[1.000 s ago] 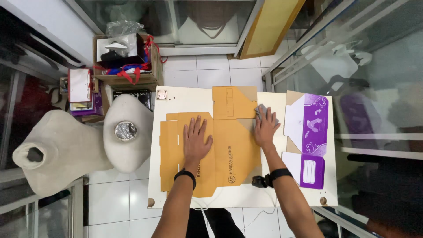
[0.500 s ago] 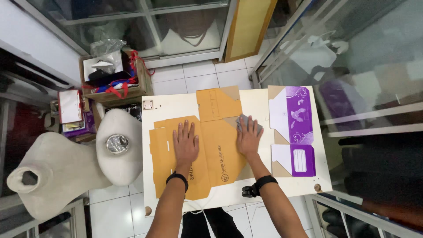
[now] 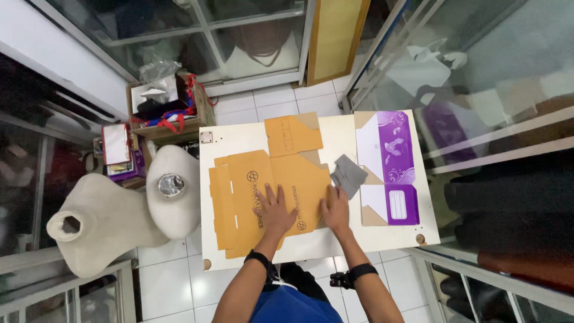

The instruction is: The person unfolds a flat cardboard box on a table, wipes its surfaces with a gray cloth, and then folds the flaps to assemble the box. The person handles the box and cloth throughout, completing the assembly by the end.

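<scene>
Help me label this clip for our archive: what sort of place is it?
Probably a small clothing shop or tailoring workroom: two headless mannequin torsos stand beside the white table, glass display cases surround it, and both hands press a flat orange cardboard box.

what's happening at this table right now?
A person stands at a white table with both palms flat on an unfolded orange cardboard box blank. The left hand presses its middle and the right hand its right edge. A small grey cloth lies just beyond the right hand, untouched. A purple-and-white flat box blank lies to the right. Two torso mannequins stand left of the table.
</scene>
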